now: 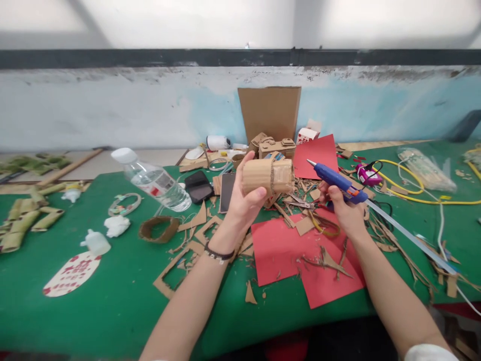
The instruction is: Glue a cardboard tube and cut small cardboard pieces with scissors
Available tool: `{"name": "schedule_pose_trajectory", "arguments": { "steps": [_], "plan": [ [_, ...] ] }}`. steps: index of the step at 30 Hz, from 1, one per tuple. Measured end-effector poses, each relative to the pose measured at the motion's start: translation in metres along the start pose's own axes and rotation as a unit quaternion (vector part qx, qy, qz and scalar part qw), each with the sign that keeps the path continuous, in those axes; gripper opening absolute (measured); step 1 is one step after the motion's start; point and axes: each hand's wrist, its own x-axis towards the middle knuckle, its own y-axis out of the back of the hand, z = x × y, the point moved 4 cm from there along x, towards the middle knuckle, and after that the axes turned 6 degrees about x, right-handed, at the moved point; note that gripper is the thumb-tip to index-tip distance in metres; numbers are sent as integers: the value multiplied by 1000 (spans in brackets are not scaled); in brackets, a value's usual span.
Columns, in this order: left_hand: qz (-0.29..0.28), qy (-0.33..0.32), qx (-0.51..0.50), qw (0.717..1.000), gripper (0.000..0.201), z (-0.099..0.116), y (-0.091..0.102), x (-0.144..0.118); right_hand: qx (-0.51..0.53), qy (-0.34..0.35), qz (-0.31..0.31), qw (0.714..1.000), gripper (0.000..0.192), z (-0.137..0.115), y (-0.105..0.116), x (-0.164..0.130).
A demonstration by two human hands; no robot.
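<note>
My left hand (pixel 248 193) is wrapped round a cardboard cylinder (pixel 259 176), held on its side above the table. Strips of cardboard cover the cylinder, and its right end looks glossy. In my right hand (pixel 345 208) is a blue glue gun (pixel 334 180), its nozzle pointing up and left toward the cylinder but apart from it. A long clear glue stick (pixel 406 233) sticks out of the gun's back end. Below the hands lie scissors (pixel 299 203), a roll of tape (pixel 325 228) and red paper sheets (pixel 278 250) strewn with cardboard scraps.
A water bottle (pixel 154 180) stands on the left of the green table (pixel 124 321), near a cardboard ring (pixel 160 229). Upright against the wall is a cardboard sheet (pixel 268 113). A yellow cable (pixel 409 195) and a purple power socket (pixel 368 174) lie at right.
</note>
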Motion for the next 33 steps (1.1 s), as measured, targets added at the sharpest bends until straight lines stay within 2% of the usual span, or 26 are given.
{"name": "schedule_pose_trajectory", "arguments": {
  "steps": [5,8,13,17,21,23,27,30,33],
  "plan": [
    [19,-89,124,988,92,5,3,-1,23,9,-11,1000,42,-7,-2,-2],
    [23,-135,165,977,88,10,3,-1,29,19,-17,999,44,-14,-3,-2],
    [31,-137,203,969,83,11,-1,-4,15,29,-2,999,43,-13,1,-2],
    [36,-123,182,975,80,8,-10,-11,-109,25,17,994,40,-5,8,5],
    [39,-95,140,985,77,0,-13,-15,-262,116,13,958,34,-8,12,17],
    [43,-86,125,987,75,-5,-11,-14,-313,132,-9,941,36,-10,15,21],
    [47,-82,91,991,78,-15,-8,-9,-422,54,-67,903,39,-9,31,20],
    [1,-82,63,995,86,-20,-15,-7,-483,31,-132,865,39,-1,44,14],
    [-49,-94,66,992,88,-20,-28,-8,-514,4,-211,832,37,17,54,12]
  ]
}}
